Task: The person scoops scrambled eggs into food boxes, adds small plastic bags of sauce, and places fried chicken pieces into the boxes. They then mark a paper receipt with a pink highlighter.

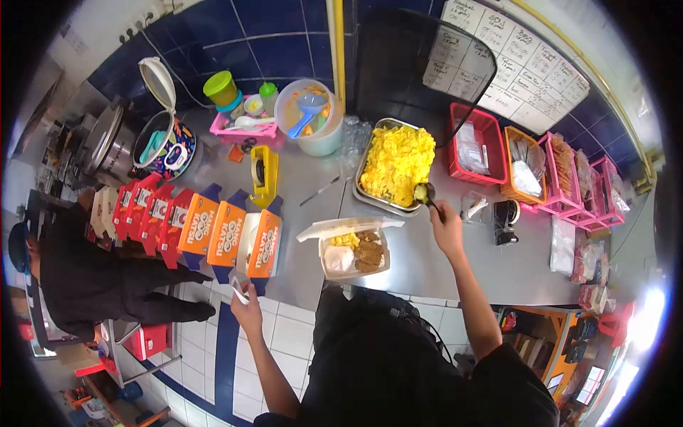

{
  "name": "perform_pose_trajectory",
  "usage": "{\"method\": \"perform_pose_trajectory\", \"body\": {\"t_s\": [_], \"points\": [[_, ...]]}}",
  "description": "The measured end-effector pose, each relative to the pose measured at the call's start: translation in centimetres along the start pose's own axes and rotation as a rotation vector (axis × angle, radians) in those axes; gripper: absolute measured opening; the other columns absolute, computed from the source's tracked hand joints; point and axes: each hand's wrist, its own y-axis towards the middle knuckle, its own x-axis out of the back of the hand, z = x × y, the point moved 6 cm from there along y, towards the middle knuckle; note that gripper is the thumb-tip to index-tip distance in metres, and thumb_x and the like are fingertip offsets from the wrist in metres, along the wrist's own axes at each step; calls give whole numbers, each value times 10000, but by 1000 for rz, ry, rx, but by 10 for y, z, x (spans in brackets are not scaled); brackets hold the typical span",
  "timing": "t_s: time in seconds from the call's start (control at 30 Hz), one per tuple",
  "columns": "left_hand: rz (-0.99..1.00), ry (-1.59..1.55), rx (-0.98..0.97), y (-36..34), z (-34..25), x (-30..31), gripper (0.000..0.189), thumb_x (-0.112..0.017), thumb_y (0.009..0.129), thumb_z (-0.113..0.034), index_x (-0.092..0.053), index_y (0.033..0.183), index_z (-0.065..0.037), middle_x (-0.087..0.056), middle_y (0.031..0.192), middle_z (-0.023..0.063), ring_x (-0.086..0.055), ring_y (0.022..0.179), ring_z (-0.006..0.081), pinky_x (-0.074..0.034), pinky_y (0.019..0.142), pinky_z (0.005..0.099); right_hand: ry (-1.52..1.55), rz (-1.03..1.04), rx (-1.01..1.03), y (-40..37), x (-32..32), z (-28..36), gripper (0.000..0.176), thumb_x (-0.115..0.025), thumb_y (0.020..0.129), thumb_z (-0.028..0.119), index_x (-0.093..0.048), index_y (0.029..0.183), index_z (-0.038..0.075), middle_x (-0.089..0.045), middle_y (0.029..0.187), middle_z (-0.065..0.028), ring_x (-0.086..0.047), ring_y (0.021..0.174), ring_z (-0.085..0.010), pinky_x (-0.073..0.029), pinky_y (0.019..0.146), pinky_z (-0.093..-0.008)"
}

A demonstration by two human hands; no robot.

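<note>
My right hand (447, 228) grips the handle of a dark serving spoon (422, 193), whose bowl is at the near right corner of a metal tray (388, 205) heaped with yellow scrambled egg (398, 160). Lower left, my left hand (247, 307) is closed around a slim white item (239, 290); its kind is not clear. An open takeaway box (388, 265) lies before me, lid folded back. In it are white rice (339, 258), brown breaded cutlet pieces (368, 253) and some yellow egg (345, 240).
Orange and red printed boxes (227, 231) stand in a row at left. Behind them are a yellow tape dispenser (264, 178), a tub with a blue ladle (307, 114) and a rice cooker (165, 146). Baskets (477, 142) line the right back. Another person (99, 270) stands far left.
</note>
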Motion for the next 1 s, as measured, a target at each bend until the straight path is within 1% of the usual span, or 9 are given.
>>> {"method": "perform_pose_trajectory", "body": {"t_s": [0.1, 0.2, 0.5, 0.63, 0.7, 0.83, 0.9, 0.93, 1.0], "points": [[95, -25, 173, -1, -4, -17, 200, -661, 921, -108, -667, 1013, 69, -703, 861, 141, -655, 781, 187, -519, 717, 340, -348, -23, 332, 47, -27, 3, 165, -546, 941, 60, -531, 1104, 51, -642, 849, -177, -701, 751, -335, -544, 608, -471], [146, -103, 114, -6, -22, -46, 187, -656, 921, -98, -668, 1007, 68, -698, 848, 133, -645, 789, 158, -515, 713, 323, -648, 253, 154, 71, -67, -1, 216, -493, 936, 62, -514, 1150, 56, -650, 1043, -229, -690, 823, -428, -561, 691, -533], [239, -23, -237, 8, -120, -132, 230, -641, 950, -197, -689, 1055, 2, -712, 913, 197, -683, 842, 400, -529, 734, 427, -687, 536, 284, 73, -124, -11, 217, -485, 929, 53, -564, 1130, 65, -644, 1069, -207, -706, 873, -400, -577, 779, -494], [191, -94, -243, 6, -108, -126, 235, -657, 943, -185, -675, 1071, 11, -719, 915, 172, -702, 825, 340, -532, 732, 419, -617, 642, 339, 82, -119, -10, 190, -503, 928, 71, -608, 1085, 76, -676, 979, -217, -695, 901, -400, -561, 806, -484], [179, -194, -80, 5, -85, -110, 256, -687, 926, -177, -663, 1093, 16, -720, 941, 147, -704, 820, 273, -540, 749, 402, -562, 682, 319, 86, -112, -6, 170, -521, 923, 81, -627, 1055, 72, -685, 942, -223, -691, 916, -395, -557, 806, -475], [88, -159, -182, 11, -62, -75, 284, -711, 913, -176, -660, 1114, 18, -710, 1002, 140, -689, 879, 223, -540, 802, 377, -256, 658, 374, 89, -97, -21, 143, -625, 913, 147, -646, 982, 23, -680, 843, -223, -682, 810, -364, -520, 708, -460], [114, -371, 360, 11, -32, -64, 316, -724, 902, -194, -659, 1133, 13, -694, 1072, 179, -686, 944, 275, -525, 851, 385, -177, 601, 381, 90, -92, -29, 149, -640, 913, 152, -658, 967, 15, -686, 820, -189, -682, 750, -328, -521, 681, -430], [106, -369, 357, 13, -21, -61, 316, -724, 902, -194, -659, 1133, 13, -694, 1072, 179, -686, 944, 275, -525, 851, 385, -83, 597, 203, 95, -91, -42, 164, -637, 926, 181, -668, 957, 23, -659, 774, -125, -640, 694, -251, -497, 633, -378], [71, 33, -47, 22, -10, -59, 348, -740, 879, -204, -658, 1136, 15, -682, 1084, 206, -673, 942, 328, -521, 841, 416, 15, 592, 38, 100, -90, -52, 184, -633, 940, 209, -678, 947, 31, -632, 729, -62, -598, 638, -174, -473, 584, -327]]}}
